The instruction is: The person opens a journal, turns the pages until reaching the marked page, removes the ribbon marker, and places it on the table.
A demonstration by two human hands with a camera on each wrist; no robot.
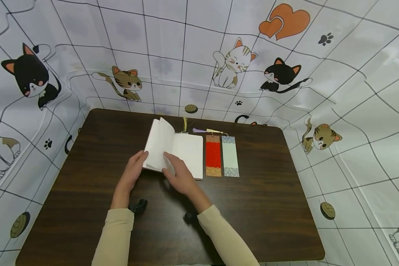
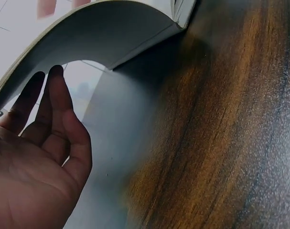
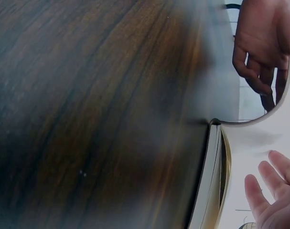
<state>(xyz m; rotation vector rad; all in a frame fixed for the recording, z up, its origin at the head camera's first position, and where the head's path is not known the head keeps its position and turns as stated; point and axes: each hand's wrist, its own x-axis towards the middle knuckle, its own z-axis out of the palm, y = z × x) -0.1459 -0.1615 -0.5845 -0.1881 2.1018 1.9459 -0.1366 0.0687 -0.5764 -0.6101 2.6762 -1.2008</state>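
Note:
An open notebook (image 1: pixel 188 147) with pale pages lies on the table, its left side lifted and curved. My left hand (image 1: pixel 135 166) grips that raised side, thumb on the page edge and fingers behind the cover. In the left wrist view, those fingers (image 2: pixel 61 90) bend beneath the dark cover (image 2: pixel 111 33). My right hand (image 1: pixel 179 175) touches the lifted pages near the middle of the notebook. Its fingertips (image 3: pixel 259 191) lie loosely extended against a page in the right wrist view; its thumb is hidden there.
Right of the notebook lie a red bookmark (image 1: pixel 213 155) and a pale green bookmark (image 1: pixel 231 155), both tasselled. A yellow-green tassel (image 1: pixel 185 124) sticks out above the notebook's top edge. The brown table (image 1: pixel 262 207) meets a cat-patterned sheet (image 1: pixel 166 51) behind it.

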